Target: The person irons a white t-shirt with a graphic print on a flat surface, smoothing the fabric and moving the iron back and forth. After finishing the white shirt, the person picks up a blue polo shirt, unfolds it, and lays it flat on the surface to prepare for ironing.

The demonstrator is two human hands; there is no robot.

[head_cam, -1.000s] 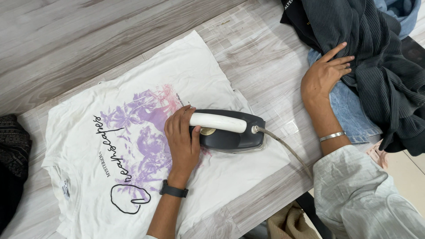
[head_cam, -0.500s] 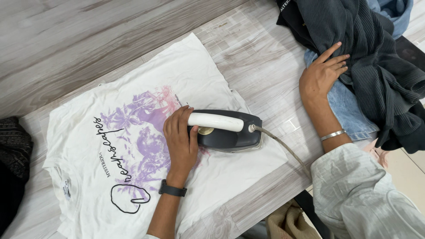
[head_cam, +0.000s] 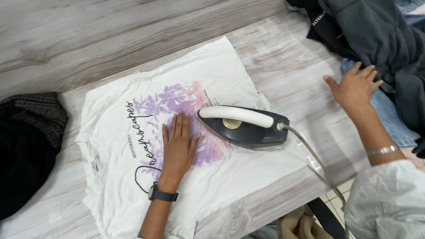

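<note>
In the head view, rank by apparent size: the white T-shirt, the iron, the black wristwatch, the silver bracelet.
1. White T-shirt, by far the largest.
2. Iron.
3. Black wristwatch and silver bracelet: both small bands, partly hidden round the wrists, too alike to rank.

Left hand lies flat on the white T-shirt beside the iron.

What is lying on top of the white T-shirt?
On the white T-shirt rest the iron, sole down on the purple print, and the left hand, flat beside it. The print beneath both is hidden.
</note>
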